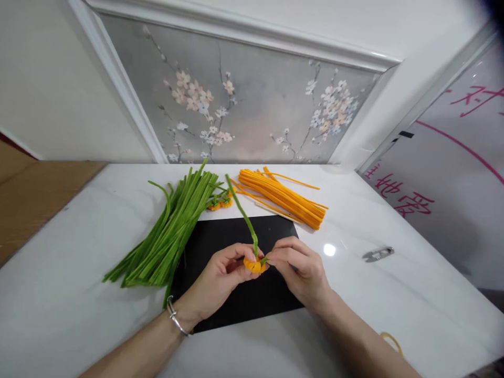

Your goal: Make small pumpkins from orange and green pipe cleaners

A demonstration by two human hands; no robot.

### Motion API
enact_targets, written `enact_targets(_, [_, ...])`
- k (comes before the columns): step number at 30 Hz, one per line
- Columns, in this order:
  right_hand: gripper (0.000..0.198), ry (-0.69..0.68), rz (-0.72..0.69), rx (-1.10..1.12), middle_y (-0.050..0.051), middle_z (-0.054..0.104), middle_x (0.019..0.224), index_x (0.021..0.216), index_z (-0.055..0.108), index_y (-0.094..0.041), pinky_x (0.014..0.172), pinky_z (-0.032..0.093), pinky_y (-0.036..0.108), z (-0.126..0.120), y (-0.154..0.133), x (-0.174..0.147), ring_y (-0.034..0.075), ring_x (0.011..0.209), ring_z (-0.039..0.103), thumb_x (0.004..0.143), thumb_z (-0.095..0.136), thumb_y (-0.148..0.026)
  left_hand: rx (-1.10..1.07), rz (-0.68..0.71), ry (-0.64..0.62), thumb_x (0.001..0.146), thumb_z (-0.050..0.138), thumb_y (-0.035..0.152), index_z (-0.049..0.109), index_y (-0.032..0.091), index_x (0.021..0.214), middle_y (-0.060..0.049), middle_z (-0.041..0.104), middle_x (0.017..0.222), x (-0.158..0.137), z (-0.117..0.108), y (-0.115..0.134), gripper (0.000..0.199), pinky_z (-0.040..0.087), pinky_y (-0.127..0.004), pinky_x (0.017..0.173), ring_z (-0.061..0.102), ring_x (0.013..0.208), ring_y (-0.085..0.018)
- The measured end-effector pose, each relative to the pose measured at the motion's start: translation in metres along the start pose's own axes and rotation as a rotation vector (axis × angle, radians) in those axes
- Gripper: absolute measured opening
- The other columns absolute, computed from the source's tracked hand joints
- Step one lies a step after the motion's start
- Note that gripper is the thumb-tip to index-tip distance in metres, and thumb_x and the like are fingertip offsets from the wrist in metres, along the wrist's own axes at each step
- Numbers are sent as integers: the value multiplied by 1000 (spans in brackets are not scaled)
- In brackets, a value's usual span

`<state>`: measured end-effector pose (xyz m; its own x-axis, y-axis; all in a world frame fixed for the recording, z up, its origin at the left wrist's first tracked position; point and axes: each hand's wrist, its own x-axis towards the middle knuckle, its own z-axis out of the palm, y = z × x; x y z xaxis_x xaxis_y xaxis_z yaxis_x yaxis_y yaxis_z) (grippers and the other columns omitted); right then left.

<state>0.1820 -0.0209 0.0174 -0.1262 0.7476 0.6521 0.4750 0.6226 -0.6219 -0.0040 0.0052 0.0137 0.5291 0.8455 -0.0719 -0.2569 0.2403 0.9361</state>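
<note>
My left hand [226, 273] pinches a small orange pipe-cleaner flower [255, 266] between thumb and fingers, above the black mat. From the flower a green pipe cleaner [247, 218] sticks up, leaning to the left, with a slight bend near its base. My right hand [301, 268] is closed at the flower's right side, its fingertips pinching a short green pipe-cleaner end [264, 260]. The exact grip of the right fingertips is partly hidden. Behind the hands lie finished-looking orange and green pipe-cleaner pieces [221, 201].
A big bundle of green pipe cleaners [169, 231] lies left, overlapping the black mat [236, 231]. An orange bundle [281, 197] lies at the back, beside a thin pale stick [277, 211]. Thread snips [378, 254] rest at right, a yellow loop [392, 342] nearer. A whiteboard [444, 152] stands right.
</note>
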Motion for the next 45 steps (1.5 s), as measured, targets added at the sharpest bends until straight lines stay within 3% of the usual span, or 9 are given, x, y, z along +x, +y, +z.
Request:
enact_targets(5, [21, -8, -49, -51, 5, 64, 89, 91, 70, -24, 68, 57, 29, -2, 3, -3, 16, 82, 64, 89, 53, -11, 78, 44, -21, 79, 70, 18, 64, 17, 78, -1, 62, 86, 0, -2, 2, 6, 49, -24, 71, 58, 74, -11])
enact_targets(8, [26, -30, -188, -157, 8, 63, 110, 97, 67, -26, 82, 56, 41, -6, 4, -3, 23, 104, 60, 86, 53, -7, 140, 28, -42, 81, 69, 21, 64, 17, 80, 0, 62, 77, -1, -3, 5, 6, 49, -24, 67, 57, 68, -11])
enact_targets(12, [23, -194, -267, -147, 11, 59, 124, 101, 60, -21, 100, 47, 50, -11, 2, 2, 28, 128, 46, 86, 50, -6, 275, 8, -94, 80, 68, 23, 64, 17, 77, -1, 63, 73, -1, -2, 11, 8, 50, -26, 67, 59, 67, -13])
enact_targets(16, [18, -279, -230, -62, 9, 62, 98, 93, 55, -19, 97, 50, 45, -11, -2, 3, 23, 113, 56, 89, 43, -6, 338, 14, -130, 79, 67, 21, 65, 17, 76, -2, 66, 74, 1, -2, 13, 5, 50, -26, 67, 60, 69, -14])
enact_targets(22, [23, -370, -156, -170, 8, 60, 89, 95, 56, -19, 67, 54, 29, -11, -3, 1, 16, 77, 56, 91, 37, -7, 367, 22, -155, 81, 64, 17, 65, 17, 75, -1, 66, 75, 1, -2, 11, 6, 48, -23, 67, 60, 69, -12])
enact_targets(29, [27, -381, -188, -129, 6, 60, 87, 98, 63, -21, 66, 51, 23, -18, -2, 4, 13, 73, 56, 95, 38, -10, 372, 56, -118, 80, 65, 16, 66, 16, 77, -5, 70, 88, 0, -2, 9, 3, 51, -26, 73, 63, 76, -14])
enact_targets(39, [21, -240, -180, -381, 6, 62, 83, 93, 59, -16, 61, 49, 24, 0, -4, -8, 14, 70, 58, 92, 40, -7, 811, 412, -143, 87, 46, 6, 68, 20, 84, -6, 64, 101, -2, -4, 7, 27, 49, -23, 76, 62, 85, -14])
enact_targets(42, [19, -226, -99, -402, 5, 60, 78, 90, 57, -16, 55, 45, 24, 5, -8, -8, 14, 63, 56, 92, 39, -10, 861, 328, -71, 86, 53, 13, 69, 24, 96, -4, 67, 100, -7, -2, 3, 21, 50, -23, 81, 63, 87, -15])
enact_targets(45, [17, -205, -41, -369, 6, 59, 80, 91, 56, -16, 55, 43, 24, 6, -11, -7, 14, 64, 55, 94, 39, -13, 758, 297, -14, 85, 57, 17, 66, 27, 108, -3, 68, 106, -10, -1, -2, 26, 50, -25, 90, 63, 96, -17])
